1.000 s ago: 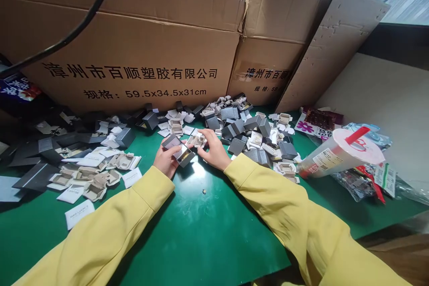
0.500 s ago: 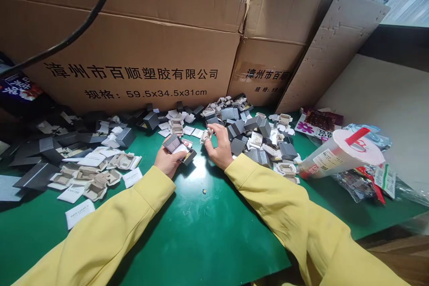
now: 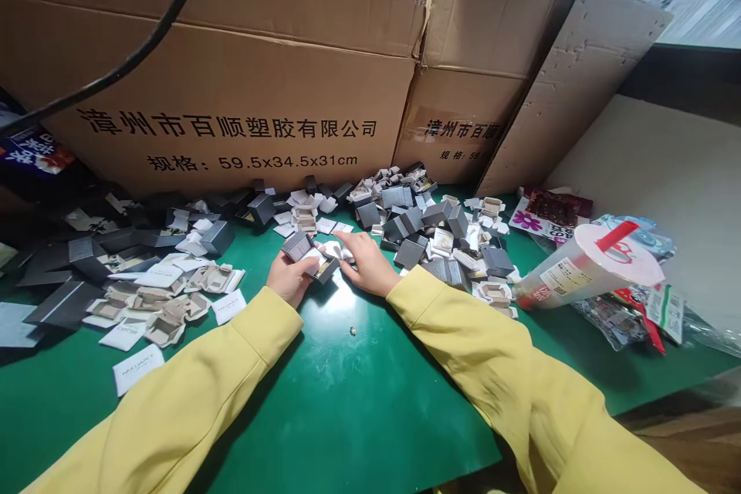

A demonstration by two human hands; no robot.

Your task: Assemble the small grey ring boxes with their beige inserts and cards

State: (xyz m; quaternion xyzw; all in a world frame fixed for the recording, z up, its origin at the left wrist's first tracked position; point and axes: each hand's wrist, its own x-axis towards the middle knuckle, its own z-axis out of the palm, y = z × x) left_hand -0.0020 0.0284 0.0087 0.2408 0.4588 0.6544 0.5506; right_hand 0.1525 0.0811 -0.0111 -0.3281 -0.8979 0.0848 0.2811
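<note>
My left hand (image 3: pixel 291 279) grips a small open grey box (image 3: pixel 308 255) just above the green mat (image 3: pixel 347 394). My right hand (image 3: pixel 366 262) is beside it, its fingers pinching a pale cardboard insert (image 3: pixel 334 250) at the box's open side. Both arms wear yellow sleeves. Right behind my hands lies a heap of small grey boxes and pale inserts (image 3: pixel 428 228).
Dark flat box pieces, beige inserts and white cards (image 3: pixel 133 285) are spread at the left. Large cardboard cartons (image 3: pixel 231 93) wall off the back. A tipped plastic cup with a red straw (image 3: pixel 584 266) and plastic bags lie at the right. A small scrap (image 3: pixel 352 331) lies on the mat.
My right hand lifted an insert from the heap, then brought it down and left to the open box in my left hand. The left hand has hardly moved.
</note>
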